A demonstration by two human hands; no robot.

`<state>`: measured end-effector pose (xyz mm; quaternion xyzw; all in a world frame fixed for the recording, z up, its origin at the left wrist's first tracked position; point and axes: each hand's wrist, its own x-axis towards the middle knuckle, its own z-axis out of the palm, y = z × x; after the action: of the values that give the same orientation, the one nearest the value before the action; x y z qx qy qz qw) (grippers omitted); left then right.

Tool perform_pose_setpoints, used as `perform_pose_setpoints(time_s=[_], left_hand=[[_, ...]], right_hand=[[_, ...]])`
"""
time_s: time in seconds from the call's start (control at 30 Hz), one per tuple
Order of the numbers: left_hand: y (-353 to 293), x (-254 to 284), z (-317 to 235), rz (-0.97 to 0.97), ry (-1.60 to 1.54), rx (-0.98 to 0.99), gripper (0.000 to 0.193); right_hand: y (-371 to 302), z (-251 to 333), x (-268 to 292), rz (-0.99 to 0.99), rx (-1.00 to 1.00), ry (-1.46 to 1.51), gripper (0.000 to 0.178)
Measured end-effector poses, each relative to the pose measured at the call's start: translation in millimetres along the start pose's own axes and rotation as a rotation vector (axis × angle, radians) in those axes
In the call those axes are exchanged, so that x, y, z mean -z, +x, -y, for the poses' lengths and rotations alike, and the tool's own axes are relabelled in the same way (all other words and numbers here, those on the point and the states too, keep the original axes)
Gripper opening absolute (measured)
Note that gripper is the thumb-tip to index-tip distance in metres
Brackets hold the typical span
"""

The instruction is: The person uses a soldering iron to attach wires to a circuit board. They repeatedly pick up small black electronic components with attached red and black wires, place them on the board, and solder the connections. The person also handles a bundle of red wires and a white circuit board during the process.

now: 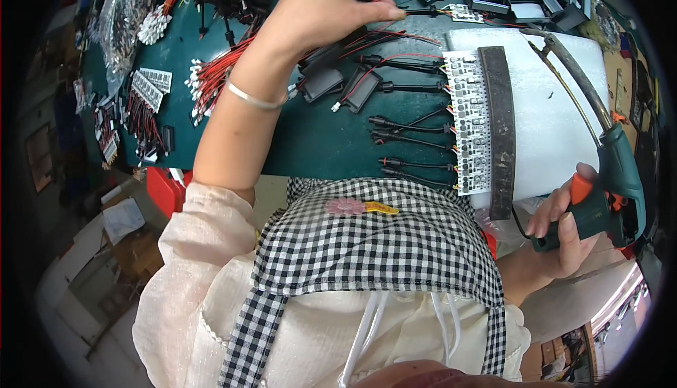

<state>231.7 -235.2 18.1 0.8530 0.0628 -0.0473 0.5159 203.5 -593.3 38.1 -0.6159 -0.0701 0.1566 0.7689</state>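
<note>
While a crinkled clear plastic bag [127, 21] slumps at the far left of the dark green worktop [317, 141], thin red wires [229, 71] with white plugs fan out nearby in a loose sheaf. Above them the left hand [338, 7] (a smooth, pale metal bangle [254, 97] rings its wrist) has a narrow grip, thumb and finger pinching a slim black cable [422, 11] that leads to a small rectangular circuit board [465, 13]. Stiff black leads [416, 88] join a neat row of flat white boards [469, 127], beside a scuffed dark bar [498, 141] lying across soft-looking white foam [557, 120]. Rightmost, the right hand [572, 253] wraps its grip round the handle of a green plastic glue gun [620, 169] with an orange trigger [582, 187].
</note>
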Motion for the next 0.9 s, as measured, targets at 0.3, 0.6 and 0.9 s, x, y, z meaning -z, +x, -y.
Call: perform_pose_setpoints(time_s=[0.3,0.6,0.9], left_hand=[[6,19,7,-0.059,-0.363,0.159,0.020],[-19,38,-13,-0.279,-0.676,-0.073,0.014],[-47,-1,-56,-0.203,-0.134,-0.118,0.015]], right_hand=[[0,-6,10,0.009,0.042,0.005,0.063],[2,-7,-2,-0.036,0.006,0.110,0.061],[-12,-3,4,-0.048,0.011,0.106,0.063]])
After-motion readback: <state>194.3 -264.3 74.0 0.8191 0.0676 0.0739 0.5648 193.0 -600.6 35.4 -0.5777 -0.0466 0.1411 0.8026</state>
